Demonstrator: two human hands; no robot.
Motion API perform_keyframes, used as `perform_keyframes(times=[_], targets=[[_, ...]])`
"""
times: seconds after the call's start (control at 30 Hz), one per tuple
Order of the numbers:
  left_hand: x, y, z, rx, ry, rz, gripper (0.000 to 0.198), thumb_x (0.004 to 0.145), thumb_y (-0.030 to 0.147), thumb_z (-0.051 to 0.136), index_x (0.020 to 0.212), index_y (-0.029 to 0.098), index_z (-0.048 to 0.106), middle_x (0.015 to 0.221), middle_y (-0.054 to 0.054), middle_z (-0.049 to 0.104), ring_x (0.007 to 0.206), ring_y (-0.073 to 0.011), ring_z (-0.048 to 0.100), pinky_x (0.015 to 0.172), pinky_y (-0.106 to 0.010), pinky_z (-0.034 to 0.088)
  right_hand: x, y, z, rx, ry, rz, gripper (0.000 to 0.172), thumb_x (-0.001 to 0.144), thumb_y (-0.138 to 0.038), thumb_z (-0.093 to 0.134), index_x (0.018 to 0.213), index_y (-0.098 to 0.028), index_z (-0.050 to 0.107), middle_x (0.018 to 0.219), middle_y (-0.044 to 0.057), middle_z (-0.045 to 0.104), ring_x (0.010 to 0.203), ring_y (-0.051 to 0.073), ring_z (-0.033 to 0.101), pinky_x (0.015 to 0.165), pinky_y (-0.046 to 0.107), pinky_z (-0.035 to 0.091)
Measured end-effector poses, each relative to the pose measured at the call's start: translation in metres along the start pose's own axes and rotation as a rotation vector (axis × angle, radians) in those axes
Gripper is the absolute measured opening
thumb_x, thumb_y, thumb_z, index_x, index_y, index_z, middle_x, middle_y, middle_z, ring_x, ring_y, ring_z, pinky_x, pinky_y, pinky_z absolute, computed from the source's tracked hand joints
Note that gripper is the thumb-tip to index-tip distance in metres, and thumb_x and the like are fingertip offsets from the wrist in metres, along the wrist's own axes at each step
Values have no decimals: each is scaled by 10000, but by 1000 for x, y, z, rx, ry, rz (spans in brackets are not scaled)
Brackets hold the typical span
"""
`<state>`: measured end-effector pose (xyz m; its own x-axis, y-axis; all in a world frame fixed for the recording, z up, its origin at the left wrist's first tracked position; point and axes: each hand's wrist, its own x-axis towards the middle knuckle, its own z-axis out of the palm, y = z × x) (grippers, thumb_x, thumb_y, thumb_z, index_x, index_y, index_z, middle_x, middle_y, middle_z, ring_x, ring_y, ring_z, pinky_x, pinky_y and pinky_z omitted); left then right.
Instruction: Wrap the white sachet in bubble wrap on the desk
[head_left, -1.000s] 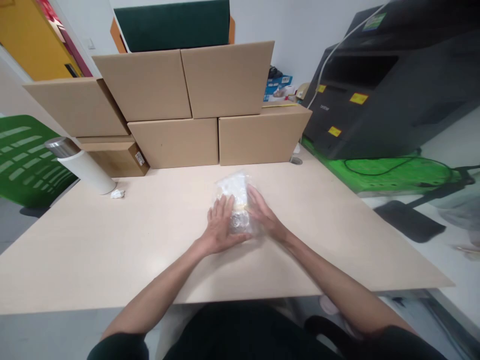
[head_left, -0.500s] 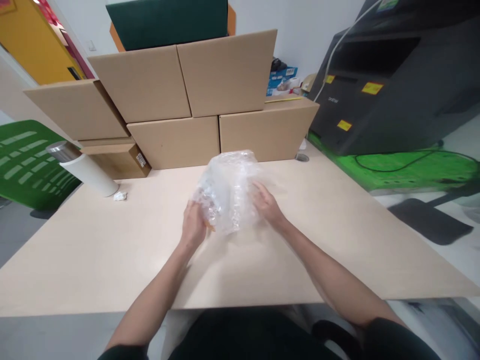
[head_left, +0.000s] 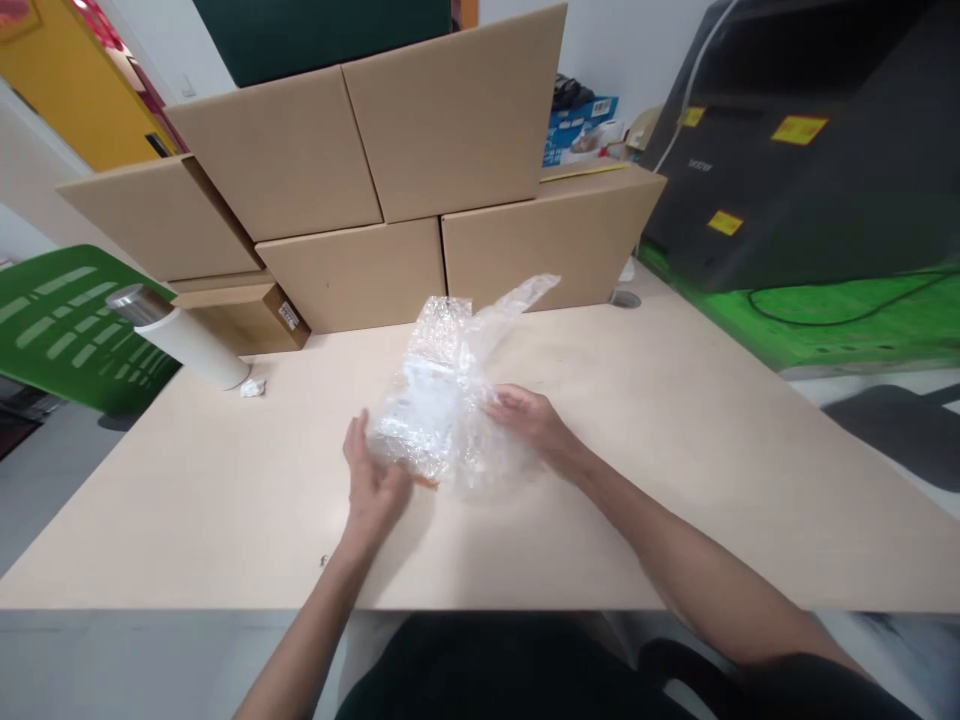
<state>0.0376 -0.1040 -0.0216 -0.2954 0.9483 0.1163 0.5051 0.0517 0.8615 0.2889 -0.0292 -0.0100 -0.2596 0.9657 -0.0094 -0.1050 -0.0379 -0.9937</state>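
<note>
A sheet of clear bubble wrap (head_left: 480, 430) is partly wrapped round a white item (head_left: 429, 400), whose kind I cannot make out through the plastic. My left hand (head_left: 375, 490) holds the lower left corner of this bundle between thumb and fingers. On the other side, my right hand (head_left: 529, 415) pinches the loose part of the wrap, which spreads to the right and sticks up at the back. A small orange-brown bit (head_left: 426, 482) shows at the bundle's near edge, beside my left thumb.
Cardboard boxes (head_left: 352, 285) are stacked along the back of the table (head_left: 247, 500). At the left stand a white bottle with a metal cap (head_left: 191, 345) and a crumpled white scrap (head_left: 253, 388). A dark printer (head_left: 817, 190) is at the right, beyond the table.
The wrap has opened out to the right, with a flap now raised, and the white item shows more plainly. My left hand has moved slightly left and nearer; the view has shifted a little.
</note>
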Motion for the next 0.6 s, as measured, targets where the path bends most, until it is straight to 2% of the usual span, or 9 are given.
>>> perform_keyframes(times=[0.07,0.1,0.17,0.27,0.37,0.4,0.47,0.53,0.6], targets=[[0,1,3,367,-38,230,680,791,331,654,1439,301,449,1656,-79,145,1522,-417,45,1177,-645,168,-3,-6,3,6,21,11,348,702,-528,788,816,-213,696,787,13,691,748,187,635,719,326,515],[2,2,5,496,-59,319,572,803,337,652,1362,290,541,1634,-80,227,1521,-424,39,1182,-652,119,-3,-8,3,12,42,-2,342,688,-524,797,767,-210,685,739,4,669,699,170,609,697,318,505],[8,2,8,596,-105,426,327,866,313,584,1181,271,657,1479,-95,492,1479,-389,253,1181,-608,176,-3,-14,0,30,82,-47,331,672,-511,808,754,-213,689,714,-4,651,663,151,574,682,306,492],[16,-3,2,519,-108,354,233,939,275,448,1012,241,666,1112,-91,708,1128,-288,630,1002,-469,445,-6,-21,-13,34,139,-98,318,663,-492,820,768,-214,705,707,-5,642,658,141,553,663,287,479],[15,-5,-13,406,-49,161,259,966,334,407,1087,230,611,968,-67,728,868,-239,688,778,-376,523,-13,-24,-31,37,195,-110,306,652,-464,842,762,-209,712,698,-9,636,657,127,547,648,261,463],[13,-3,-17,390,-48,167,275,970,360,412,1125,226,595,998,-72,727,887,-237,689,786,-374,525,-16,-24,-37,39,208,-108,305,645,-456,851,762,-209,715,697,-10,636,656,122,547,645,253,458],[9,3,-18,444,-82,315,334,956,420,473,1198,216,578,1188,-118,686,1079,-269,652,914,-424,501,-21,-22,-46,42,220,-101,308,631,-449,866,762,-210,722,695,-12,638,655,116,547,639,243,452],[7,13,-9,598,-137,518,497,885,479,615,1299,211,553,1431,-173,533,1313,-347,503,1051,-515,407,-25,-19,-49,42,210,-94,310,626,-451,871,759,-211,725,687,-12,635,652,116,545,632,241,450],[9,21,6,757,-221,645,678,797,491,738,1383,234,512,1536,-182,414,1395,-407,395,1089,-577,346,-27,-18,-48,48,190,-91,305,633,-452,869,756,-213,724,681,-13,630,649,116,545,628,242,449]])
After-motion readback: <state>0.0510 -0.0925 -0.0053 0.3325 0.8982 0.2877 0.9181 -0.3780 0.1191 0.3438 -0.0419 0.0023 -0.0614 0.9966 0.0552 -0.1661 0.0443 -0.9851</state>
